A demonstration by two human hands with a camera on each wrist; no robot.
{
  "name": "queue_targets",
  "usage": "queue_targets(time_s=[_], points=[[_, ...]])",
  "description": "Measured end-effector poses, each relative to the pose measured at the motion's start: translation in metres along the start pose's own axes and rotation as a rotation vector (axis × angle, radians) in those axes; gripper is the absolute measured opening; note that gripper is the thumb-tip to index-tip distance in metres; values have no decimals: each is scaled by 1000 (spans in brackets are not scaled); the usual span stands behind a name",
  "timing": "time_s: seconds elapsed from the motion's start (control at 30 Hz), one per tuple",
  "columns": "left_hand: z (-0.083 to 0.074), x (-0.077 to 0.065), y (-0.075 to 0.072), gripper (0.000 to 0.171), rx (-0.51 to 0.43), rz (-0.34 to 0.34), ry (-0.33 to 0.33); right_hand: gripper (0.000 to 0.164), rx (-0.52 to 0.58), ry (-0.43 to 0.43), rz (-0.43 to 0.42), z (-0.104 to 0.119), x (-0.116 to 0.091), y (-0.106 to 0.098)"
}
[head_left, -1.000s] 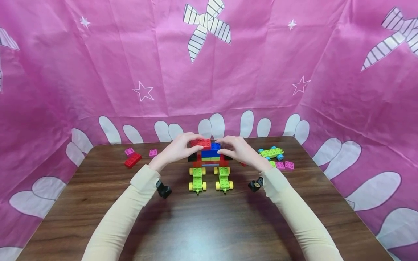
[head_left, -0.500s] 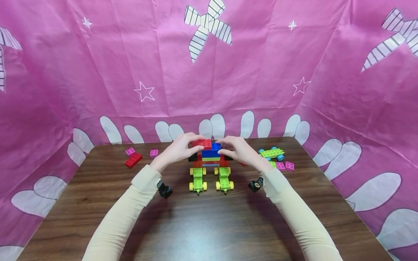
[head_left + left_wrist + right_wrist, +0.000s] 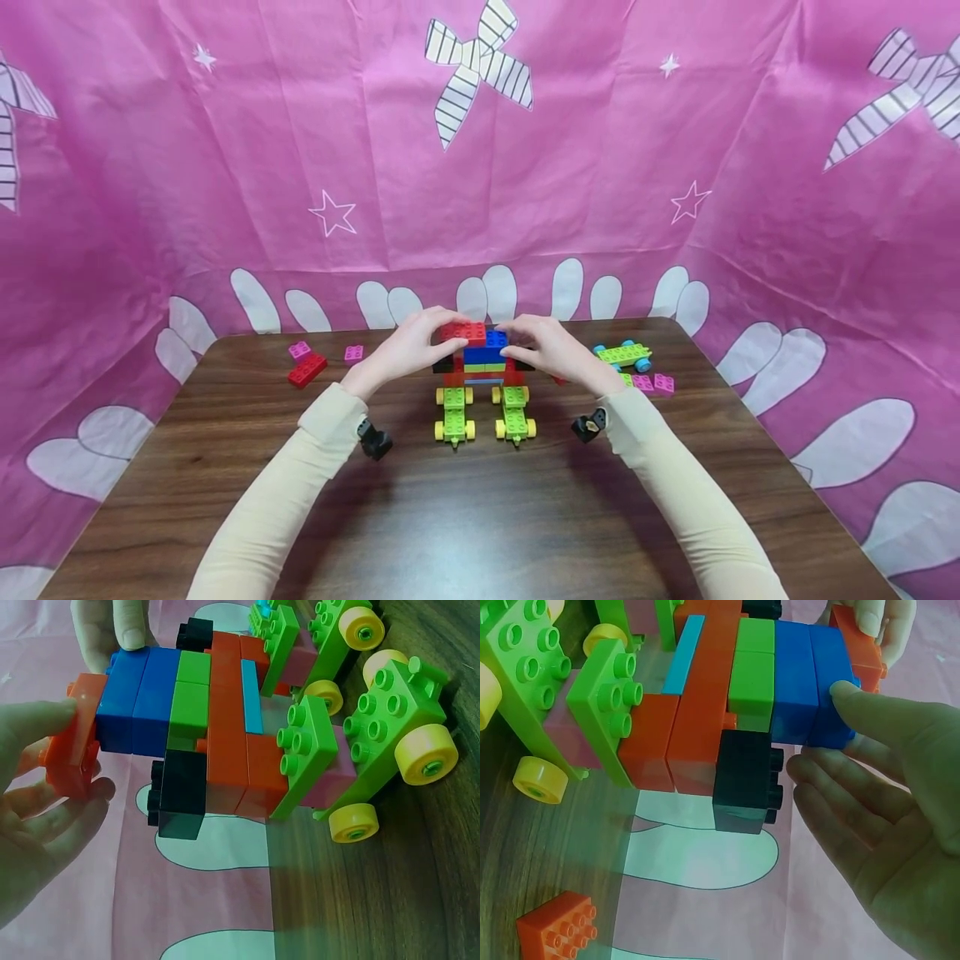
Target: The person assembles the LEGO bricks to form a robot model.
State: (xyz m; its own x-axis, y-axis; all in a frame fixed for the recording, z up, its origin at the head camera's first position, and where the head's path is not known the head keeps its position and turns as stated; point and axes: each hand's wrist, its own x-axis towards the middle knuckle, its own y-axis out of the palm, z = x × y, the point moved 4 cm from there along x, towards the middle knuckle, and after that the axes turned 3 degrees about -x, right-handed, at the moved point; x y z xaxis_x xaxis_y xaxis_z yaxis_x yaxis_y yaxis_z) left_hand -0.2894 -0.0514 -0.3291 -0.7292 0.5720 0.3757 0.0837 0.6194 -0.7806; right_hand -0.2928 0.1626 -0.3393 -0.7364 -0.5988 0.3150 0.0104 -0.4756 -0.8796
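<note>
A tall toy-brick figure stands upright on two lime-green wheeled bases (image 3: pixel 454 423) with yellow wheels. Red bricks (image 3: pixel 227 712), lime bricks and blue bricks (image 3: pixel 795 682) rise above them, with a black brick (image 3: pixel 180 795) at either side. My left hand (image 3: pixel 408 346) pinches a red brick (image 3: pixel 79 739) between thumb and fingers, at the top of the blue ones; it overhangs to the left. Whether it sits fully pressed down, I cannot tell. My right hand (image 3: pixel 551 343) grips the upper blue brick, thumb on the near face and fingers behind.
On the wooden table's (image 3: pixel 480 517) left lie a red brick (image 3: pixel 307 370) and two pink bricks (image 3: pixel 353 354). At right are a lime wheeled base (image 3: pixel 624 355) with blue wheels and pink bricks (image 3: pixel 663 384). Another red brick (image 3: pixel 559 926) lies behind my right hand. Pink cloth (image 3: pixel 600 167) surrounds the table.
</note>
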Motion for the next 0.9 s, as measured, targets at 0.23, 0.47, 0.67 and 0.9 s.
queue_targets(time_s=[0.23,0.47,0.67,0.9], points=[[8,-9,-6,43,-32,-2,-52,46,1,30,42,1,-3,-3],[14,-14,-11,39,-18,-28,-47,44,-24,50,41,-6,-9,-11],[16,-16,-12,38,-26,-38,-43,44,-52,72,11,-19,-18,-22],[15,-18,-14,36,-33,-49,-32,42,-83,88,-16,-42,-33,-27]])
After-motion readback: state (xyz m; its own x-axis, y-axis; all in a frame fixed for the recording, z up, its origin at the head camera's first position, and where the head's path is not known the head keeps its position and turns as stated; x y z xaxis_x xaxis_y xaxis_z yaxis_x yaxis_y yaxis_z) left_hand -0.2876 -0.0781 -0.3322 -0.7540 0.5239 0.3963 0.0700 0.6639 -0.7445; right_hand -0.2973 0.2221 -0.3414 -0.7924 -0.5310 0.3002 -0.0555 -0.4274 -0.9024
